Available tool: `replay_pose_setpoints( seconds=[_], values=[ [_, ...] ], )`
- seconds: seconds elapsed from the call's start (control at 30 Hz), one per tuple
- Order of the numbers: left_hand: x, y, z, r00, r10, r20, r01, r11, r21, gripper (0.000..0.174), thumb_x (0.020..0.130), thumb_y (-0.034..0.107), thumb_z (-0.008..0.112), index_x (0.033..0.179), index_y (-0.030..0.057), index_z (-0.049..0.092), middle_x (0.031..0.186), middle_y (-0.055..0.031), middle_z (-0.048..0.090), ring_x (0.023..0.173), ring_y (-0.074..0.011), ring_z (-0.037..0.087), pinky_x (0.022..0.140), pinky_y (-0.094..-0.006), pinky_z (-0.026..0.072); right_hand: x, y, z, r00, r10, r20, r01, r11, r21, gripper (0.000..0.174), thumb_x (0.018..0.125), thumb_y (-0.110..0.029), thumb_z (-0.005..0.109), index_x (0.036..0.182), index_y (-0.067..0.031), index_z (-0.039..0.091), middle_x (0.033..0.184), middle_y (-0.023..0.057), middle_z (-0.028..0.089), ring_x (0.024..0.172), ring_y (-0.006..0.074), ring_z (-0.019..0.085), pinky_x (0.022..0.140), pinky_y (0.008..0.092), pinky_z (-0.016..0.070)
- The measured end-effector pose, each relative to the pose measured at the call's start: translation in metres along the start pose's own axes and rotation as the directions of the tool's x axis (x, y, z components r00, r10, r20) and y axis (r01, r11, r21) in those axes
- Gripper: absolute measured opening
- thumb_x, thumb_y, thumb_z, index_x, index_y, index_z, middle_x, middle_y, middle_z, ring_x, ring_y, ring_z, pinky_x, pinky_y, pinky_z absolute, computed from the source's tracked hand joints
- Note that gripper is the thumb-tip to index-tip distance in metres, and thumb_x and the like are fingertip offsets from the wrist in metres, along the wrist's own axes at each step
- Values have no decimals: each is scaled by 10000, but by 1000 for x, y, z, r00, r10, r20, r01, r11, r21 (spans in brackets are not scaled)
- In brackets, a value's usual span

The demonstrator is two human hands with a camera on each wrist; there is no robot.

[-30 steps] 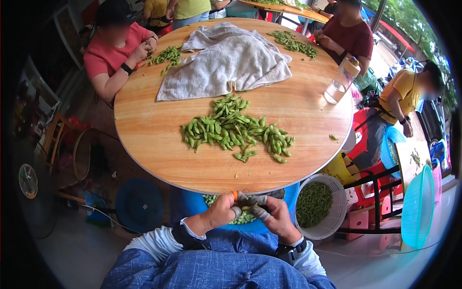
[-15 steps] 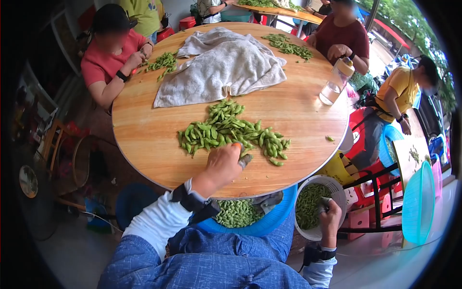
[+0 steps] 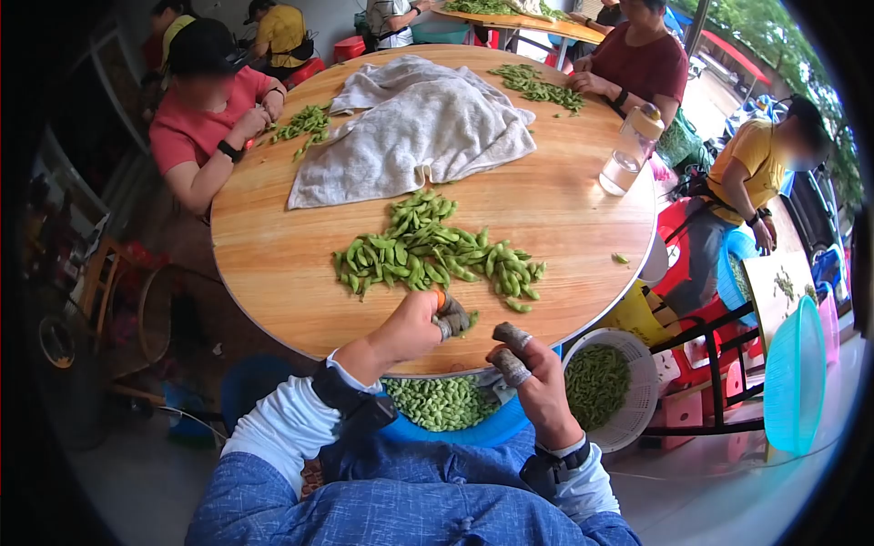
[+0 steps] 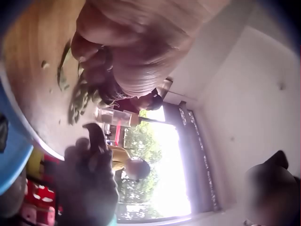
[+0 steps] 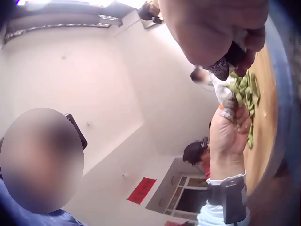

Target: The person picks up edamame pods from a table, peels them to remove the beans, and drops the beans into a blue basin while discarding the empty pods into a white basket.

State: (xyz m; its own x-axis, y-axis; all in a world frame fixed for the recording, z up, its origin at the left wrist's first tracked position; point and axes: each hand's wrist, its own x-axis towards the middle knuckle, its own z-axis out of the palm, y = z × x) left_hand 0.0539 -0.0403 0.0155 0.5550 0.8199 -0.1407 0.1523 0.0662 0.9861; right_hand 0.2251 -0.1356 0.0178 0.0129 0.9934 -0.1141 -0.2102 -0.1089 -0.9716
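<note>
My left hand (image 3: 401,328) is over the near edge of the round wooden table (image 3: 273,273), pinching a green soybean pod (image 3: 472,318) between thumb and fingers that wear grey fingertip covers. Facing it from the right is my right hand (image 3: 546,391), thumb and forefinger apart, with nothing visible between their covered tips. A pile of soybean pods (image 3: 401,259) lies just beyond the hands. Below the table edge, a blue basin (image 3: 505,428) contains shelled green beans (image 3: 442,400). In the right wrist view, the left hand (image 5: 230,134) appears close to the pile.
A grey-white cloth (image 3: 410,127) covers the table's middle. On the right stand a water bottle (image 3: 630,155) and, lower down, a white basket (image 3: 646,396) with pods in it. People sit around; smaller pod heaps (image 3: 537,86) lie before two of them.
Both hands were together over the basin; then the left reached to the pile while the right swung out over the white basket. Now the left has drawn back with a pod and the right has returned.
</note>
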Motion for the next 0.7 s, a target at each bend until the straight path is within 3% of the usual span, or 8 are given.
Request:
replay_pose_setpoints(
  seconds=[0.1, 0.23, 0.33, 0.43, 0.63, 0.7],
  values=[
    [-16, 9, 4, 989, -61, 131, 82, 983, -163, 81, 766, 50, 571, 813, -13, 554, 763, 2, 551, 698, -61, 487, 619, -201, 411, 5, -9, 10, 995, 48, 88, -55, 996, 77, 277, 804, -72, 545, 1043, 57, 491, 904, 57, 575, 846, 115, 537, 757, 232, 416],
    [-27, 12, 7, 932, -217, 290, 324, 859, -397, 83, 774, 68, 571, 815, 3, 540, 730, -7, 543, 674, -65, 506, 597, -188, 411, 1, -8, 4, 978, 86, 188, -106, 989, 99, 219, 818, -159, 541, 969, -2, 553, 821, 5, 587, 690, 44, 498, 588, 177, 382],
    [-27, 10, 4, 906, -228, 358, 364, 851, -379, 74, 778, 71, 569, 806, 10, 537, 724, -5, 543, 665, -67, 511, 581, -180, 406, -5, -10, 8, 987, 77, 140, -90, 992, 91, 181, 821, -172, 532, 919, -25, 575, 766, -28, 578, 620, 17, 448, 526, 160, 330],
    [-28, 10, 6, 910, -192, 368, 331, 872, -361, 156, 780, 184, 594, 822, 41, 546, 656, 25, 521, 475, -13, 381, 407, -147, 249, -5, -7, 5, 981, 91, 173, -107, 990, 87, 171, 814, -151, 536, 919, -21, 572, 759, -33, 573, 618, 19, 449, 527, 162, 335],
    [-27, 4, 6, 905, -207, 372, 344, 870, -352, 144, 792, 188, 581, 820, 51, 543, 645, 31, 511, 466, -9, 368, 400, -144, 241, -3, -5, 10, 975, 136, 178, -161, 978, 136, 187, 796, -107, 553, 957, -11, 559, 789, -26, 580, 622, 22, 459, 528, 161, 342],
    [-28, 0, 8, 916, -235, 326, 344, 879, -332, 93, 792, 122, 566, 829, 40, 542, 690, 30, 516, 569, -31, 426, 500, -163, 331, -4, -5, 16, 989, 104, 104, -118, 984, 134, 192, 798, -138, 550, 935, -4, 560, 742, -9, 571, 603, 41, 469, 524, 170, 352]
  ],
)
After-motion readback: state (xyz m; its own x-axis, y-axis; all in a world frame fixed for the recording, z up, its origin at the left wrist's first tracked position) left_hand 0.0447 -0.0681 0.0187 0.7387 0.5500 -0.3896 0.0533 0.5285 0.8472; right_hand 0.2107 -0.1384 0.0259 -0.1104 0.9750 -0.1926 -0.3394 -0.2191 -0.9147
